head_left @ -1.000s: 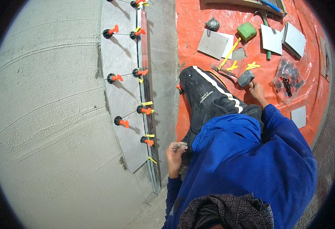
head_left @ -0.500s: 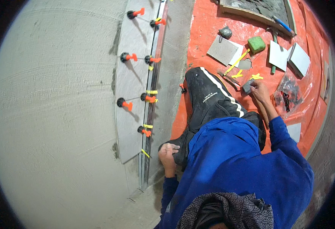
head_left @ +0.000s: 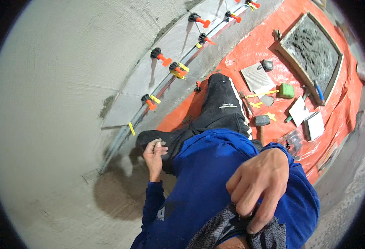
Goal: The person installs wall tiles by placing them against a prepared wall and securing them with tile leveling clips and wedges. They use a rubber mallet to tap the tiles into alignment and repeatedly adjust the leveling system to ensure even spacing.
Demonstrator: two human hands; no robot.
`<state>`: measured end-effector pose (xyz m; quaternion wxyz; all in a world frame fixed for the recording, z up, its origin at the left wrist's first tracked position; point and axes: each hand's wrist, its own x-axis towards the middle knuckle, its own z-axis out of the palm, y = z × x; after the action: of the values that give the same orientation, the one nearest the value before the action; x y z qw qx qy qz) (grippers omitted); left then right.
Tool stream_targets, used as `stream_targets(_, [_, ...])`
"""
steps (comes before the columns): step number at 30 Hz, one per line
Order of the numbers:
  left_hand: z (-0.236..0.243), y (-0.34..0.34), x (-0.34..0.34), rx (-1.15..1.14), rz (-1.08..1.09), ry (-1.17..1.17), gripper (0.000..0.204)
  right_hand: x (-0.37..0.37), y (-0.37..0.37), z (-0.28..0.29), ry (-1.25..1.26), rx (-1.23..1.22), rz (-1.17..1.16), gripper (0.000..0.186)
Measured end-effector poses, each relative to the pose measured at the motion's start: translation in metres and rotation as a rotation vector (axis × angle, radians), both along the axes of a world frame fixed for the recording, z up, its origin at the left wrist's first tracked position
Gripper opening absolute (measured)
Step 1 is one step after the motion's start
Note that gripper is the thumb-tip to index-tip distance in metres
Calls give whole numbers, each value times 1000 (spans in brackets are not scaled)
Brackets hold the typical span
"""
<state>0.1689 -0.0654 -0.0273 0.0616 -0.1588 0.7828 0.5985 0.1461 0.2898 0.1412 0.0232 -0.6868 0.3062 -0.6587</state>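
Observation:
My left hand [head_left: 153, 157] rests beside the black shoe [head_left: 143, 140], its fingers bent together. Pale grey shows at the fingertips, and whether something small is pinched there is unclear. Large in the foreground, my right hand [head_left: 260, 182] is raised with curled fingers at the patterned scarf [head_left: 213, 224] below my head. Its fingertips press into the cloth. A mallet [head_left: 261, 120] with a dark head and wooden handle lies on the orange sheet [head_left: 244, 45] by my knee, with no hand on it.
Left, wall tiles [head_left: 138, 93] carry orange-and-black levelling clips [head_left: 160, 57] above a metal rail [head_left: 126, 128]. A mortar tray [head_left: 311, 54], green sponge [head_left: 286, 91], yellow folding rule [head_left: 262, 94], white tile pieces [head_left: 298, 110] and a plastic bag [head_left: 288, 141] lie to the right.
My right hand has let go of the mallet and come up to the scarf. The view has turned, so the wall tiles slant and more of the mortar tray shows. My left hand stays by the shoe.

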Motion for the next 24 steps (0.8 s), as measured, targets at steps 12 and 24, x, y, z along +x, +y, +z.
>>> stream_targets(12, [-29,-14,36,-43,88,34,29,56,-87,105,-1412,-320,-1023,12])
stream_targets(24, [-26,-25,36,17,231,184,12,-36,-63,20,-224,79,91,11])
